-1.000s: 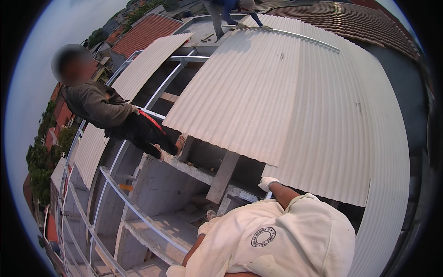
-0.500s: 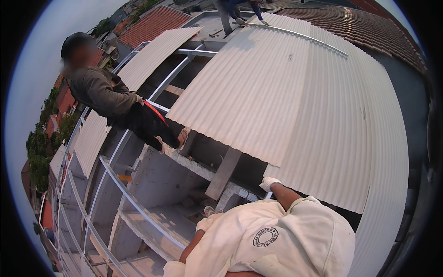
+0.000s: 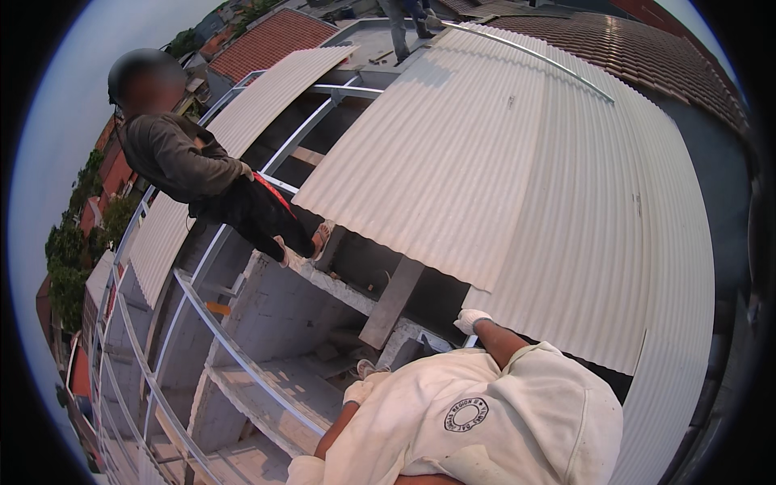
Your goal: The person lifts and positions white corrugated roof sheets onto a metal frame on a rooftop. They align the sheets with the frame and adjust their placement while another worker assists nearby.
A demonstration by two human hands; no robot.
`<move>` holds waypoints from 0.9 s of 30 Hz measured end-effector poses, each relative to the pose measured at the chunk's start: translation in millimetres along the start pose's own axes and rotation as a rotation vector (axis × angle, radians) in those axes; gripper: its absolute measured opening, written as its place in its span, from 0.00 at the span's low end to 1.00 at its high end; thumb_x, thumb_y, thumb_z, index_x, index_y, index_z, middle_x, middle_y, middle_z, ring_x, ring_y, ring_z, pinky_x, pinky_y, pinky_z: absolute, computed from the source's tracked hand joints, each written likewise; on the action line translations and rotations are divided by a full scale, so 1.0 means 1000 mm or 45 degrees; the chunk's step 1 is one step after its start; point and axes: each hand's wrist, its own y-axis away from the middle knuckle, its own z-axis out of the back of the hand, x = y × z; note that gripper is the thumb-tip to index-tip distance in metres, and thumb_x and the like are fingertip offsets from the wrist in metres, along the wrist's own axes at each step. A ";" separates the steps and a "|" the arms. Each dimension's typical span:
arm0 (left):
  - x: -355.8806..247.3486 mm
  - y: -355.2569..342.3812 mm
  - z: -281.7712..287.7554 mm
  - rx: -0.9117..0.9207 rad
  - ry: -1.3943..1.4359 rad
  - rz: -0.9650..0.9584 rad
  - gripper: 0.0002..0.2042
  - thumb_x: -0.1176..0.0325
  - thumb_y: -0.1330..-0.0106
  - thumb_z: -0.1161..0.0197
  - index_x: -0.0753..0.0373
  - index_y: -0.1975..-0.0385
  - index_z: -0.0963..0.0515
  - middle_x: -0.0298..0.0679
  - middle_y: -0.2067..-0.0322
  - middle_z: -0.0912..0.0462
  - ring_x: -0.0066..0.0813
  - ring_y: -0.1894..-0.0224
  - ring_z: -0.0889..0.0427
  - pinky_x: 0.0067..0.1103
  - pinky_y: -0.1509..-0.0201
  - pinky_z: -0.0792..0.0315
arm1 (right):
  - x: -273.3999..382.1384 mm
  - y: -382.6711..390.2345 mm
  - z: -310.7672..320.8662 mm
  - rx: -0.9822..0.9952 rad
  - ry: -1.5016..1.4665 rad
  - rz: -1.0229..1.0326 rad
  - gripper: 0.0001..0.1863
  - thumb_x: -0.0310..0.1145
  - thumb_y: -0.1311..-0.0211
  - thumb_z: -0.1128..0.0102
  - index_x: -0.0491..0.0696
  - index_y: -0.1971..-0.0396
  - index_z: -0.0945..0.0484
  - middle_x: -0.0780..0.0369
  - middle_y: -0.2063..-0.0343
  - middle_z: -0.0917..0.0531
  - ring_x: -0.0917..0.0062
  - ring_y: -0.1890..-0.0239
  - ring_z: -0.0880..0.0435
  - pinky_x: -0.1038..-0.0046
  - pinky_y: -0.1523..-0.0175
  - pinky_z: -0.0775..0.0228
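My right hand (image 3: 471, 321), in a white glove, is closed at the near edge of a pale corrugated roofing sheet (image 3: 558, 283), its fingers seemingly curled over that edge. My left hand (image 3: 356, 393), gloved too, rests low beside my white shirt (image 3: 477, 420). Its fingers are mostly hidden, and I see nothing held in it. Next to it, part of a shoe (image 3: 369, 369) shows. Across the far end of the sheets runs a long thin metal strip (image 3: 533, 57), its left end at a co-worker's gloved hand (image 3: 433, 21).
A person in a dark jacket (image 3: 174, 153) stands on a concrete wall top (image 3: 331, 283) at left. Curved metal rafters (image 3: 242, 364) span open rooms below. A plank (image 3: 393, 303) bridges the gap ahead of me. Tiled roofs (image 3: 647, 48) lie beyond.
At the far end, the co-worker has straightened up and the strip's left end has risen. The person at left has turned their head towards me. Both my hands stay in place.
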 end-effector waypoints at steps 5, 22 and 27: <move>0.008 -0.013 -0.008 -0.025 -0.037 0.000 0.28 0.42 0.30 0.40 0.57 0.45 0.06 0.57 0.41 0.09 0.57 0.34 0.11 0.43 0.26 0.21 | 0.003 0.002 0.001 0.025 0.010 -0.006 0.29 0.53 0.19 0.38 0.48 0.34 0.11 0.52 0.31 0.12 0.55 0.26 0.15 0.54 0.24 0.23; 0.033 0.047 0.012 -0.036 0.211 -0.041 0.27 0.43 0.25 0.40 0.55 0.42 0.07 0.53 0.39 0.08 0.56 0.33 0.11 0.40 0.26 0.21 | -0.006 -0.002 0.006 -0.078 0.111 0.104 0.27 0.53 0.21 0.38 0.46 0.38 0.10 0.48 0.42 0.07 0.54 0.38 0.07 0.54 0.32 0.17; 0.083 0.048 -0.005 -0.184 0.257 -0.103 0.24 0.47 0.23 0.40 0.59 0.45 0.07 0.54 0.46 0.06 0.56 0.39 0.09 0.40 0.32 0.19 | -0.004 0.000 0.009 -0.062 0.018 0.035 0.31 0.54 0.21 0.37 0.45 0.32 0.14 0.48 0.41 0.07 0.55 0.41 0.07 0.56 0.33 0.16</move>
